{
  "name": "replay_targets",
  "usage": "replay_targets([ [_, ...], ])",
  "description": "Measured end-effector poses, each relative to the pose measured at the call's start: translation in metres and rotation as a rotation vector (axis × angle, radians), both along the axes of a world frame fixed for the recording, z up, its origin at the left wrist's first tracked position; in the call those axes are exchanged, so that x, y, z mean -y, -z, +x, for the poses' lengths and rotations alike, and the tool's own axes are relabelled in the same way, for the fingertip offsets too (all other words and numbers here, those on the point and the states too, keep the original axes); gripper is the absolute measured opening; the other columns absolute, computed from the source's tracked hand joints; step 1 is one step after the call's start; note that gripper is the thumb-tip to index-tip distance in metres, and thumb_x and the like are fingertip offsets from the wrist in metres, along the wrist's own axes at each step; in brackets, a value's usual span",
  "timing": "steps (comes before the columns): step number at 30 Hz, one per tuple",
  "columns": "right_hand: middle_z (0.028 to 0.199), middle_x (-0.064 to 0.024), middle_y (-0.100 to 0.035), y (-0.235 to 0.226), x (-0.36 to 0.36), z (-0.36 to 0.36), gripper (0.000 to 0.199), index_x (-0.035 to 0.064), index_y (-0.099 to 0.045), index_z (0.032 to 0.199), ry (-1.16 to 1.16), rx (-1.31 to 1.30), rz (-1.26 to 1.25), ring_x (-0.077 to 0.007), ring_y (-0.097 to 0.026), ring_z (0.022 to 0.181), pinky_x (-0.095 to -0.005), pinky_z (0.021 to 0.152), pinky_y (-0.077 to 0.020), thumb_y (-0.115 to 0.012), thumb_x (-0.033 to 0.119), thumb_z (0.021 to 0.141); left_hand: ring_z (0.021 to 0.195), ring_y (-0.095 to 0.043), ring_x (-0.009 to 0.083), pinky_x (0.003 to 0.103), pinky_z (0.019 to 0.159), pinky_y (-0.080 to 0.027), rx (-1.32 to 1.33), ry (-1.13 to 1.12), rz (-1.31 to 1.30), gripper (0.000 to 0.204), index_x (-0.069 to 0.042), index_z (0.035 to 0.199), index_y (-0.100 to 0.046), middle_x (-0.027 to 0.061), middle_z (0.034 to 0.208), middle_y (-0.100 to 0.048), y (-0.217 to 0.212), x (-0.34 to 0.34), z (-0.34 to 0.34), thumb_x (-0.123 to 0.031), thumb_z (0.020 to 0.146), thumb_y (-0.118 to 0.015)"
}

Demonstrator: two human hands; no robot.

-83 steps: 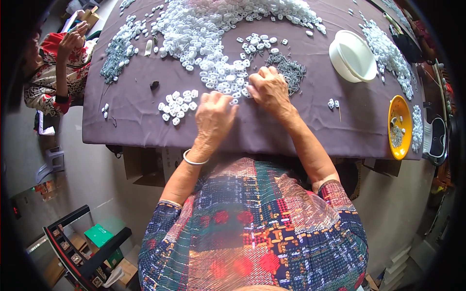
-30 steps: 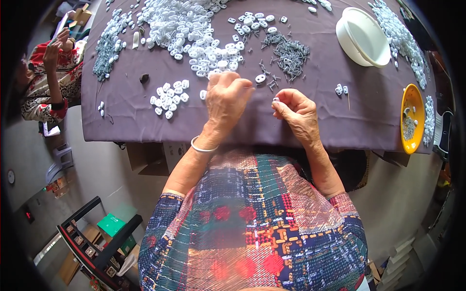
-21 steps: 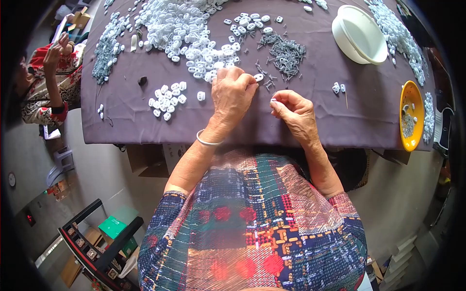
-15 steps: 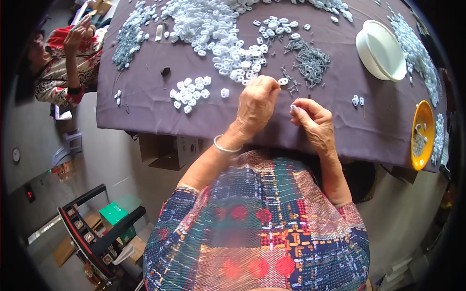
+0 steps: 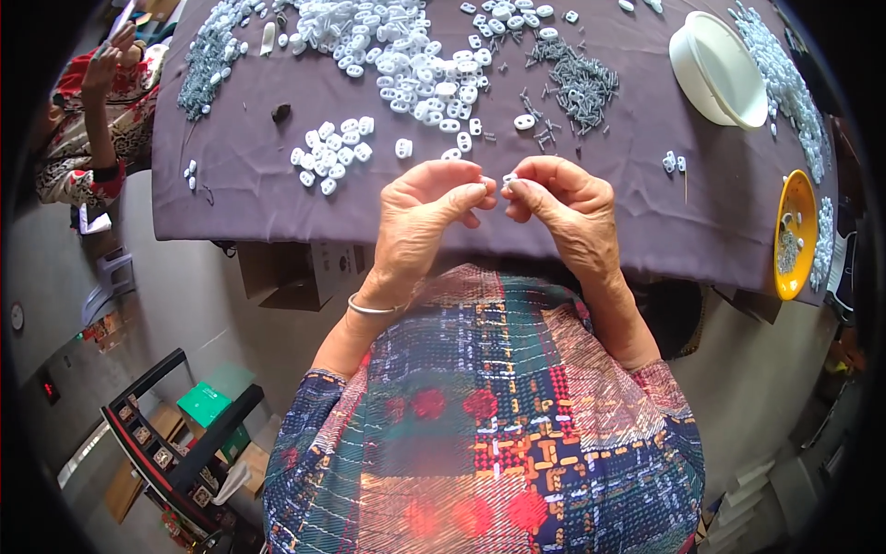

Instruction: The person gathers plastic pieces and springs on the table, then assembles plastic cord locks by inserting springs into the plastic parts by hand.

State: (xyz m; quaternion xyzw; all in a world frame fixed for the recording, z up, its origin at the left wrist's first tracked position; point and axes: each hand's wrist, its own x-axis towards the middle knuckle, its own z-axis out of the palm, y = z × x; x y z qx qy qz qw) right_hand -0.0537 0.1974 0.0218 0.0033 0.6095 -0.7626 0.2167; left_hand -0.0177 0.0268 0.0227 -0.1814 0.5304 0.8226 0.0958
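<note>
My left hand (image 5: 415,205) is closed in a pinch above the table's near edge. Between its thumb and finger is something tiny that I cannot make out. Facing it, a short gap away, my right hand (image 5: 577,214) pinches a small white plastic piece (image 5: 509,181). Just beyond my hands lie loose white oval pieces with two holes (image 5: 463,141). Farther off is their large heap (image 5: 415,78). Right of that spreads a pile of small grey screw-like pins (image 5: 586,97). A smaller group of white pieces (image 5: 329,152) lies left of my left hand.
On the right stand a white plastic tub (image 5: 715,74) and a yellow bowl (image 5: 796,235) holding small grey parts. More white pieces line the table's right side (image 5: 784,78). Another person (image 5: 97,120) sits at the left. A dark cloth (image 5: 249,198) covers the table.
My left hand has drawn back from the near edge of the heap and now faces my right hand, both pinched. My right hand has moved slightly left. The view has shifted a little.
</note>
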Motion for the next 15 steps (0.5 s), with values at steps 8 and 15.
replay_targets([
  [8, 0.082, -0.0050, -0.064, -0.017, 0.004, 0.008, 0.014, -0.0038, -0.060, 0.096, -0.062, -0.014, 0.037, -0.0084, -0.059, 0.069, -0.0206, 0.064, -0.0489, -0.060, 0.006, 0.086, 0.080, -0.065, 0.0164, 0.024, 0.062, -0.049, -0.097, -0.018, -0.185, 0.022, 0.002, 0.101, -0.059, 0.0111, 0.087, -0.067, -0.018, -0.005, 0.012, -0.002, 0.081, -0.064],
  [15, 0.078, -0.0050, -0.064, -0.022, 0.008, 0.014, 0.014, -0.0041, -0.061, 0.093, -0.039, -0.117, 0.117, -0.0078, -0.060, 0.072, -0.0216, 0.064, -0.0509, -0.060, 0.006, 0.084, 0.081, -0.065, 0.0161, 0.023, 0.063, -0.050, -0.106, 0.004, -0.205, 0.024, 0.003, 0.104, -0.058, 0.0105, 0.089, -0.067, -0.017, -0.005, 0.014, 0.000, 0.081, -0.064],
])
